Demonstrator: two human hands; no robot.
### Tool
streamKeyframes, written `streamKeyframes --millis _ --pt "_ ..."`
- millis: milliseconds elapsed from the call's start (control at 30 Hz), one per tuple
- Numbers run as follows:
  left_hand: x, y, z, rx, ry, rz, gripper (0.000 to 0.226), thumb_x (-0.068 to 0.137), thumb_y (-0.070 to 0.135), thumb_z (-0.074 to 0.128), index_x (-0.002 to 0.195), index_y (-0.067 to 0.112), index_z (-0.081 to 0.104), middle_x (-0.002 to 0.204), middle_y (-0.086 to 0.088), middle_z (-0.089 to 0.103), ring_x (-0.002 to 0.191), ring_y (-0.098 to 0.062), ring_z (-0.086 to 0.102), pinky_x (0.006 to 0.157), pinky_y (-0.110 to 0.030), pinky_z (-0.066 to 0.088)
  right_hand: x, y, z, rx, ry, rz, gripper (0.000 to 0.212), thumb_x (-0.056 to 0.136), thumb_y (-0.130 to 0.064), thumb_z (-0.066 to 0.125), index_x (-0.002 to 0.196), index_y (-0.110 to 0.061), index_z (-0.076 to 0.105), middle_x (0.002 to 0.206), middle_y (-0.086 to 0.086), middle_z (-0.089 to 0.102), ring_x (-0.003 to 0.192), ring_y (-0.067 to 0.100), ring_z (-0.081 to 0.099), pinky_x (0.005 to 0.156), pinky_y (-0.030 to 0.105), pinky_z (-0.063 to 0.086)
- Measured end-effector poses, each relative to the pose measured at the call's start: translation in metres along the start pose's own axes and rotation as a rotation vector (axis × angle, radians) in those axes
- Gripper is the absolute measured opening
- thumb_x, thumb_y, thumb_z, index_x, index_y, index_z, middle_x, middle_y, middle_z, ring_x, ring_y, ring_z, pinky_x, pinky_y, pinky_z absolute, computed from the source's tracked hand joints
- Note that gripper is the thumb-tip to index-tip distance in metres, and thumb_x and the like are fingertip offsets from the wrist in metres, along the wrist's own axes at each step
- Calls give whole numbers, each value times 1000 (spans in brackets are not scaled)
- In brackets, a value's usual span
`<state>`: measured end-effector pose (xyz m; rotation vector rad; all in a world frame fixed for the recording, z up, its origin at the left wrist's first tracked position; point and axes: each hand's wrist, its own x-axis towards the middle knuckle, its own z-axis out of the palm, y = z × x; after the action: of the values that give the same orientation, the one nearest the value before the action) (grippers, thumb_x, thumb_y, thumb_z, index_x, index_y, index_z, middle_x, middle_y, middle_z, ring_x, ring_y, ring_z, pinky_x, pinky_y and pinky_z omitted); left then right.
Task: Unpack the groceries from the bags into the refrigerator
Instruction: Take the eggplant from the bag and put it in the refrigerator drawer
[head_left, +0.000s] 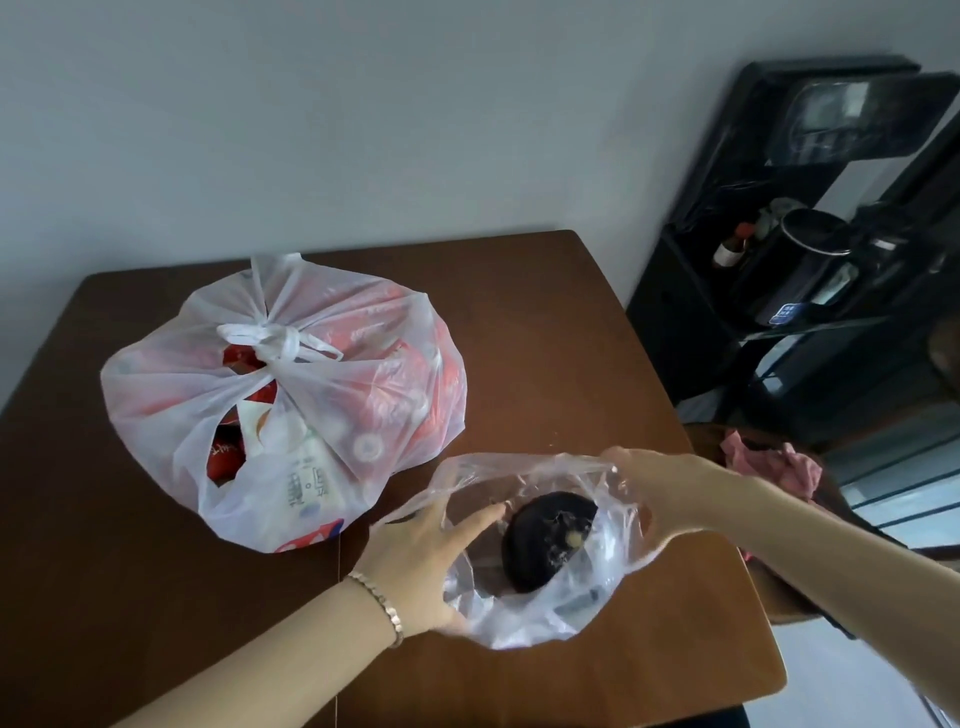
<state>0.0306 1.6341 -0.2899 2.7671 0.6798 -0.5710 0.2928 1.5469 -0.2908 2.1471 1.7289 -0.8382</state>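
Note:
A small clear plastic bag (524, 608) lies open on the brown table (545, 322) near its front right corner. Inside it sits a dark round item (545, 540) with a pale spot. My left hand (421, 561) reaches into the bag's mouth with straight fingers, pressing the left rim aside. My right hand (660, 493) pinches the bag's upper right rim and holds it up. Behind and to the left stands a large white plastic bag (291, 395), knotted at the top, full of red and white packages.
A black rack (810, 249) with a kettle and bottles stands against the wall at the right. A pink cloth (769, 462) lies on a chair beside the table's right edge. The table's left front part is bare wood.

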Motion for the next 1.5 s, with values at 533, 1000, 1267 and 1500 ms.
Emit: streamKeyframes --millis 533,1000,1267,1500 --pt "-5 -13 10 -37 -179 -78 114 67 68 64 140 48 -21 156 -8 -21 105 -23 60 83 -31 53 34 -90 62 -266 -98 199 121 61 -76 64 149 -33 -7 149 24 11 132 49 22 99 53 39" --pt "21 -40 -26 -285 54 -176 50 88 34 58 134 25 42 134 4 47 120 -13 47 102 -24 38 -37 -46 -17 1229 84 -352 91 45 -69 79 122 -29 51 117 -6 64 109 8 61 87 24 52" --pt "71 -22 -73 -330 229 -262 37 98 23 39 134 25 47 143 6 44 130 -15 42 106 -26 32 -26 -29 -57 1430 428 -253 80 39 -59 78 112 -37 52 108 -9 65 107 12 61 88 31 52" --pt "29 15 -103 -1488 220 -276 79 65 73 60 134 40 39 129 10 49 119 -18 51 96 -48 48 -34 -58 -58 1174 411 -344 95 33 -72 75 118 -45 40 114 -29 49 101 -16 53 70 4 48"
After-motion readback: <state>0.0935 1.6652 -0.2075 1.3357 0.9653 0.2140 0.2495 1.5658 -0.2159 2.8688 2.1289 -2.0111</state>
